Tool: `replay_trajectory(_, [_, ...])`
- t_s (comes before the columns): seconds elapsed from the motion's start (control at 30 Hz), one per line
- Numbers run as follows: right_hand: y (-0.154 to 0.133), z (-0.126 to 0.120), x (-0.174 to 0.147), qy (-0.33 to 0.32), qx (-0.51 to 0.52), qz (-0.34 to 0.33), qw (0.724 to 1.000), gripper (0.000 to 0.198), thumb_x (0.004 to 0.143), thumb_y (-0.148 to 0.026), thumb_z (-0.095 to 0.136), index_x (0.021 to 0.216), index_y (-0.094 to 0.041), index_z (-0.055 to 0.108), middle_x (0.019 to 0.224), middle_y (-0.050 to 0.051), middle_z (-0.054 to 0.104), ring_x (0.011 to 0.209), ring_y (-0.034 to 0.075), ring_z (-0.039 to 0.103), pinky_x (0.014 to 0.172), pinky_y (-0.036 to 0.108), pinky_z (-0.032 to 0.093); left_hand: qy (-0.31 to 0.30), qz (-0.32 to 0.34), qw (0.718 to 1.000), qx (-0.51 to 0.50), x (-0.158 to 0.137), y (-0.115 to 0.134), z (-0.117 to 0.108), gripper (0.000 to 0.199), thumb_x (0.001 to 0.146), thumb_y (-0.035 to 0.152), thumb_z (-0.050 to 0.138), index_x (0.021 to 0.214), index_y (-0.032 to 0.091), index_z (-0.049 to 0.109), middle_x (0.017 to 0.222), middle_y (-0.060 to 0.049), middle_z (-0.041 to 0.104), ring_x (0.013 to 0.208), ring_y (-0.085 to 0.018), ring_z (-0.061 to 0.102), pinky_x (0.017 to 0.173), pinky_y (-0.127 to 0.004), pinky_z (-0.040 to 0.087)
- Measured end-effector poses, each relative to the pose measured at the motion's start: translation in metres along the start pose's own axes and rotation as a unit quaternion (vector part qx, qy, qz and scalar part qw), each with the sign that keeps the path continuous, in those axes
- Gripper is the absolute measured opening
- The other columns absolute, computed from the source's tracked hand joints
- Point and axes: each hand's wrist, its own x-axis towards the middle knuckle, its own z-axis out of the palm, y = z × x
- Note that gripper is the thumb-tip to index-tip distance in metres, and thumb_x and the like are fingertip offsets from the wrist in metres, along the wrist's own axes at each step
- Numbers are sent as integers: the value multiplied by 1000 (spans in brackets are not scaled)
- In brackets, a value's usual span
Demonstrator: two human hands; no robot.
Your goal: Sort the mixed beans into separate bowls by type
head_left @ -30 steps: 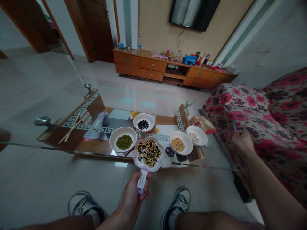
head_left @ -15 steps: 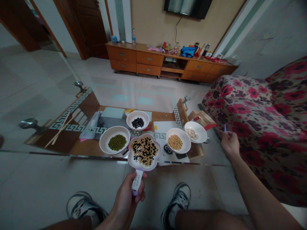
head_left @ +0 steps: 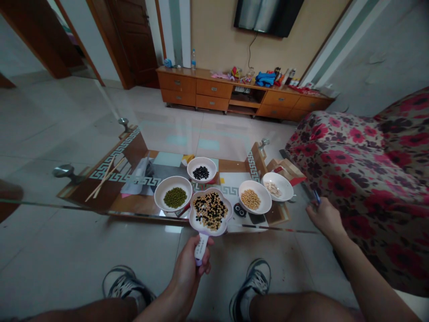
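My left hand (head_left: 189, 264) is closed around the labelled handle of a flower-shaped pan (head_left: 208, 231). The pan lies level, filled with mixed black and yellow beans (head_left: 209, 208). To its left stands a white bowl (head_left: 162, 188) of green mung beans, and behind it another bowl (head_left: 210, 165) of black beans. A bowl (head_left: 267, 203) of yellow soybeans is on its right, beside a bowl (head_left: 287, 190) of pale flat pieces. Out to the right, apart from the bowls, my right hand (head_left: 327, 217) grips a slim blue pen-like object (head_left: 316, 196), partly hidden by the fingers.
The bowls stand on a glass table (head_left: 115, 207) with a wooden shelf below. Chopsticks (head_left: 103, 181) lie at the left. A brown paper bag (head_left: 286, 169) is behind the right bowls. A flowered sofa (head_left: 358, 165) borders the right side, and a wooden cabinet (head_left: 214, 89) stands ahead.
The view has shifted, so most things sit slightly farther right and lower. My right hand has turned a little, tilting the blue object. My left hand still holds the pan.
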Motion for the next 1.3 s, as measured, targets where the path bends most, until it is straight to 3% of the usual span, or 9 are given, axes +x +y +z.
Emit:
replay_trajectory(0.27, [-15, -8, -20, -43, -76, -76, 993, 11, 85, -16, 45, 85, -15, 56, 73, 13, 61, 66, 21, 57, 60, 31, 37, -12, 7, 1000, 8, 0, 0, 1, 32, 81, 41, 48, 82, 14, 64, 47, 6, 39, 41, -8, 27, 48, -25, 31])
replay_trajectory(0.53, [-32, -17, -24, -85, -112, -126, 982, 17, 84, -6, 41, 83, -14, 55, 77, 11, 62, 70, 19, 58, 62, 28, 37, 0, 8, 1000, 24, 2, 0, 2, 30, 80, 40, 46, 79, 15, 63, 47, 6, 41, 40, -8, 27, 47, -25, 29])
replay_trajectory(0.83, [-48, -19, -23, -72, -84, -115, 987, 18, 83, -7, 42, 77, -17, 56, 75, 8, 63, 68, 16, 58, 62, 26, 36, 2, 10, 999, 32, 4, 3, 6, 35, 77, 44, 45, 77, 14, 62, 45, 6, 41, 38, -8, 27, 45, -25, 27])
replay_trajectory(0.97, [-53, -30, -26, -19, -63, -55, 996, 10, 81, -16, 46, 75, -17, 55, 68, 10, 62, 61, 19, 57, 57, 28, 36, -5, 18, 999, 29, 2, 5, 8, 33, 74, 45, 47, 76, 14, 61, 45, 6, 42, 38, -7, 28, 45, -25, 26])
replay_trajectory(1.03, [-66, -41, -27, 19, -49, -27, 998, 10, 81, -22, 46, 77, -17, 54, 68, 12, 62, 62, 21, 58, 57, 30, 37, -11, 22, 999, 25, 2, 6, 9, 32, 73, 44, 47, 75, 14, 61, 46, 6, 42, 39, -7, 28, 46, -24, 26])
replay_trajectory(1.13, [-104, -59, -27, 46, 0, -52, 998, 19, 84, -38, 47, 79, -20, 51, 74, 11, 64, 65, 20, 60, 60, 29, 40, -12, 15, 999, 28, 1, 7, 10, 31, 73, 42, 46, 75, 15, 60, 46, 7, 42, 39, -7, 27, 46, -24, 26])
replay_trajectory(1.2, [-138, -68, -26, 5, 120, -109, 987, 21, 82, -42, 49, 77, -21, 49, 72, 10, 64, 63, 20, 59, 59, 30, 39, -7, 9, 999, 35, 1, 7, 11, 31, 74, 42, 45, 75, 15, 60, 46, 7, 42, 38, -7, 27, 46, -24, 26])
replay_trajectory(1.3, [-179, -74, -25, -38, 154, -144, 977, 23, 76, -45, 55, 74, -22, 48, 70, 5, 64, 61, 18, 58, 58, 27, 39, -5, 14, 999, 41, 1, 8, 11, 31, 75, 41, 43, 76, 14, 60, 46, 7, 42, 39, -7, 26, 46, -24, 25])
